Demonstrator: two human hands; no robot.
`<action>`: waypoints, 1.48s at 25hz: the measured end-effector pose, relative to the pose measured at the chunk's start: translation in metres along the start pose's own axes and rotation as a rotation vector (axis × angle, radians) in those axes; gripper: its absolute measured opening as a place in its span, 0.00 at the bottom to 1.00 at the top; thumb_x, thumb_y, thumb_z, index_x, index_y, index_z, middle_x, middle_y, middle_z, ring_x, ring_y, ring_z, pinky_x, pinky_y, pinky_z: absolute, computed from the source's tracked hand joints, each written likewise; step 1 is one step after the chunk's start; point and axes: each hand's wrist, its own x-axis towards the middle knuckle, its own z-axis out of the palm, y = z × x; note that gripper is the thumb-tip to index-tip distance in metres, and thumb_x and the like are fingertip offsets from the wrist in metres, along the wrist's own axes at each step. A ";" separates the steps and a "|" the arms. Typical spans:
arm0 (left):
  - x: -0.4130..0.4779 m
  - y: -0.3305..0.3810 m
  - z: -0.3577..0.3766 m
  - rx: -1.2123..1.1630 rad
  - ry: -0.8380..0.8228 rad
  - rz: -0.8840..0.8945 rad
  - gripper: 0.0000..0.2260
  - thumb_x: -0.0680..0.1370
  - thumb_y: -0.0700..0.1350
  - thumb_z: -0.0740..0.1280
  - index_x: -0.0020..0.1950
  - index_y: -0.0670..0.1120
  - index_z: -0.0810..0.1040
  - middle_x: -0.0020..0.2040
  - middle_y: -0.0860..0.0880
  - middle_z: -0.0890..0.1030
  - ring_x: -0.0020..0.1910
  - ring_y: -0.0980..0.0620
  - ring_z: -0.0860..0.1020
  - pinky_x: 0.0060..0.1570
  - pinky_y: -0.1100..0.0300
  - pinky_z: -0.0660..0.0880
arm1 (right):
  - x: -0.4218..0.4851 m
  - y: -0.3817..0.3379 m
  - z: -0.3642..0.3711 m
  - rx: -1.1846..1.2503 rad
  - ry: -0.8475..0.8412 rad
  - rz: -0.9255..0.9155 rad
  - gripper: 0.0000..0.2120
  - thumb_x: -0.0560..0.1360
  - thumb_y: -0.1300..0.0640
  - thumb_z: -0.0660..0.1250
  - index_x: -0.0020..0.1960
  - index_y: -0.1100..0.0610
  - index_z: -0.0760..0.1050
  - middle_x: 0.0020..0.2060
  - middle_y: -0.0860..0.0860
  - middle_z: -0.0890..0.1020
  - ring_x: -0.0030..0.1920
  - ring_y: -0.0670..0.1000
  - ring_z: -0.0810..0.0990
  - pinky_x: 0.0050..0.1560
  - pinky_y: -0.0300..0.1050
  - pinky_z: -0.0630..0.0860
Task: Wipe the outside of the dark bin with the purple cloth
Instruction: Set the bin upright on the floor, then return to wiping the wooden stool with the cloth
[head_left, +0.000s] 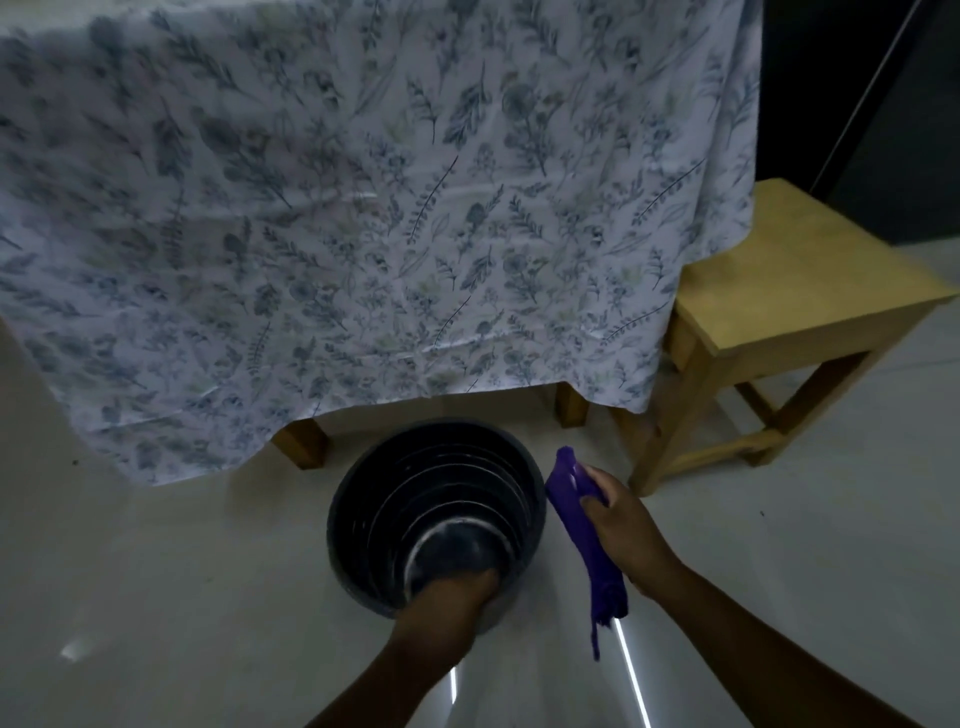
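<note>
The dark bin (358, 499) stands upright on the pale floor, its round mouth facing me and its inside ribbed and empty. My left hand (452, 590) grips the bin's near rim, fingers hooked inside. My right hand (623, 525) holds the purple cloth (576, 519) bunched lengthwise just right of the bin, beside its outer wall. Whether the cloth touches the wall is hard to tell. The cloth's lower end hangs down below my hand.
A table draped in a white leaf-print cloth (363, 234) hangs close behind the bin, with wooden legs (301, 441) showing under it. A wooden stool (779, 291) stands to the right. Glossy floor (182, 597) spreads left and in front.
</note>
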 end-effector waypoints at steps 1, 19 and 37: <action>0.001 0.002 0.005 0.036 -0.028 0.007 0.15 0.80 0.44 0.54 0.66 0.53 0.67 0.62 0.47 0.78 0.59 0.45 0.77 0.56 0.55 0.73 | -0.001 0.000 -0.002 -0.032 -0.006 -0.011 0.21 0.79 0.62 0.57 0.71 0.50 0.68 0.54 0.49 0.80 0.47 0.47 0.80 0.45 0.42 0.78; 0.079 0.132 -0.113 -0.162 0.268 0.111 0.22 0.79 0.53 0.61 0.72 0.50 0.68 0.66 0.49 0.76 0.63 0.49 0.75 0.65 0.57 0.70 | -0.021 -0.087 -0.114 -0.059 0.326 -0.238 0.23 0.81 0.61 0.55 0.76 0.53 0.59 0.67 0.49 0.72 0.64 0.48 0.71 0.57 0.36 0.65; 0.162 0.203 -0.196 -0.165 0.348 0.265 0.19 0.80 0.46 0.62 0.70 0.44 0.70 0.66 0.47 0.75 0.66 0.49 0.73 0.67 0.58 0.66 | 0.069 -0.119 -0.178 -1.006 0.409 -0.186 0.30 0.80 0.62 0.54 0.78 0.59 0.44 0.78 0.57 0.52 0.77 0.61 0.49 0.74 0.59 0.53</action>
